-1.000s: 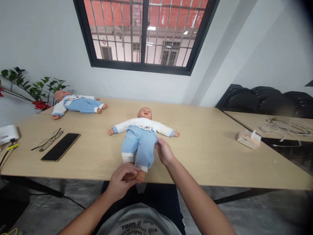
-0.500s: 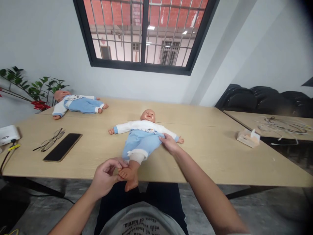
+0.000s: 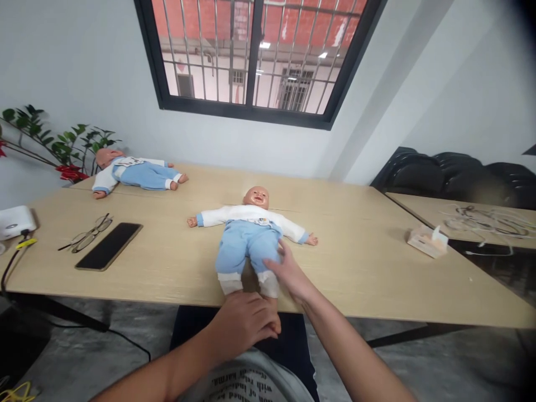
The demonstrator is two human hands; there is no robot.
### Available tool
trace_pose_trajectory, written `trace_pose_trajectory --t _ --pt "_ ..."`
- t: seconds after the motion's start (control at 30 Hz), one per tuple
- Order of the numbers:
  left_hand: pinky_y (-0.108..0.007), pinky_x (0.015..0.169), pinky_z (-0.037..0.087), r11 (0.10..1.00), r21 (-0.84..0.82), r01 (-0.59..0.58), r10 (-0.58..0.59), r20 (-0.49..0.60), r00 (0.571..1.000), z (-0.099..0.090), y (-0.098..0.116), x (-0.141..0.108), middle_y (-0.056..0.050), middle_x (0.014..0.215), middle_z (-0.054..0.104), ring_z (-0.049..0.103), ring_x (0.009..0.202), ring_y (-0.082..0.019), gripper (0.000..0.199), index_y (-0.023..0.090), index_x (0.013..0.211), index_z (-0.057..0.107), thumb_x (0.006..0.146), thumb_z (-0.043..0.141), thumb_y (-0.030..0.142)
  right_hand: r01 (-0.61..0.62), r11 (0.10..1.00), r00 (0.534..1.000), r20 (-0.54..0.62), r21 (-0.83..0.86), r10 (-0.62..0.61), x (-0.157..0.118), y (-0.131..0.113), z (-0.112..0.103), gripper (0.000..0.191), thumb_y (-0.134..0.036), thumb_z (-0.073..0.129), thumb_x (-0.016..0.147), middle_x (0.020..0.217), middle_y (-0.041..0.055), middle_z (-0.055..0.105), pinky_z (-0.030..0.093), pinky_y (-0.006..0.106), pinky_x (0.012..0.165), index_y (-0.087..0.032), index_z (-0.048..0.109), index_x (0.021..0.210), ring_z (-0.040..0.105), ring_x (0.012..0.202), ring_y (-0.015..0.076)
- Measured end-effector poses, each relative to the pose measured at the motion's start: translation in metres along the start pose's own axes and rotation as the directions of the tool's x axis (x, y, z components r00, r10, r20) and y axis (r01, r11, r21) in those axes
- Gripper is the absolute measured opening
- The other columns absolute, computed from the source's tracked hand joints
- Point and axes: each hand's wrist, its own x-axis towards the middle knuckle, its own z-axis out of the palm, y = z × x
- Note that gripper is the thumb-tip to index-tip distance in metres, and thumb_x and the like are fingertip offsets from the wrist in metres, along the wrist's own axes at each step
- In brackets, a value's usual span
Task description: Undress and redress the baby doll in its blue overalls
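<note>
A baby doll (image 3: 251, 237) lies on its back, head toward the window, in a white top and light blue trousers with white cuffs. Its lower legs reach over the table's front edge. My left hand (image 3: 247, 318) is closed round the doll's foot on the right side, and covers the other foot. At the trouser leg on that same side, my right hand (image 3: 291, 271) rests with fingers apart, thumb and fingertips touching the blue cloth. Both arms of the doll are stretched out sideways.
A second doll (image 3: 144, 174) in like clothes lies at the back left beside a plant (image 3: 69, 139). Glasses (image 3: 90, 234), a phone (image 3: 109, 247) and a white device (image 3: 17, 222) are at left. A tissue box (image 3: 427, 241) and cables (image 3: 489, 220) are at right.
The doll's legs, crossed before, now lie apart side by side. My left hand has moved right, from one foot to the other side. My right hand has loosened from the trouser waist and slid down the leg.
</note>
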Motion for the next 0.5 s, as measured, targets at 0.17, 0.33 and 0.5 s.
trace_pose_trajectory --t 0.17,0.33,0.5 --pt "-0.038 0.088 0.051 0.999 -0.024 0.04 -0.04 0.032 0.999 -0.001 -0.003 0.017 -0.003 0.107 0.076 0.068 0.098 -0.024 0.019 0.025 0.111 0.065 0.094 0.069 0.035 0.024 0.981 1.0 0.016 -0.194 -0.022 0.003 -0.017 -0.026 0.083 -0.038 0.07 0.082 0.159 0.0169 0.043 0.031 0.051 0.124 -0.02 0.037 0.156 0.039 0.15 0.0309" --pt "-0.041 0.093 0.05 0.894 -0.01 0.448 -0.433 -0.276 0.858 -0.066 -0.075 0.028 -0.007 0.107 0.074 0.067 0.104 -0.026 0.024 0.025 0.109 0.065 0.103 0.043 0.033 0.122 0.91 0.992 0.085 -0.396 -0.096 0.0 -0.031 -0.045 0.071 -0.042 0.066 0.088 0.155 0.0162 0.049 0.036 0.055 0.119 -0.021 0.043 0.152 0.045 0.144 0.0335" --pt "-0.035 0.081 0.048 0.778 0.048 0.627 -0.621 -0.1 0.778 -0.103 -0.174 0.05 -0.008 0.102 0.075 0.068 0.095 -0.027 0.024 0.021 0.108 0.066 0.092 0.057 0.037 0.339 0.597 0.93 0.162 -0.727 -0.331 0.028 -0.096 -0.012 0.049 -0.043 0.049 0.101 0.145 0.0151 0.059 0.034 0.052 0.117 -0.019 0.054 0.143 0.05 0.137 0.0333"
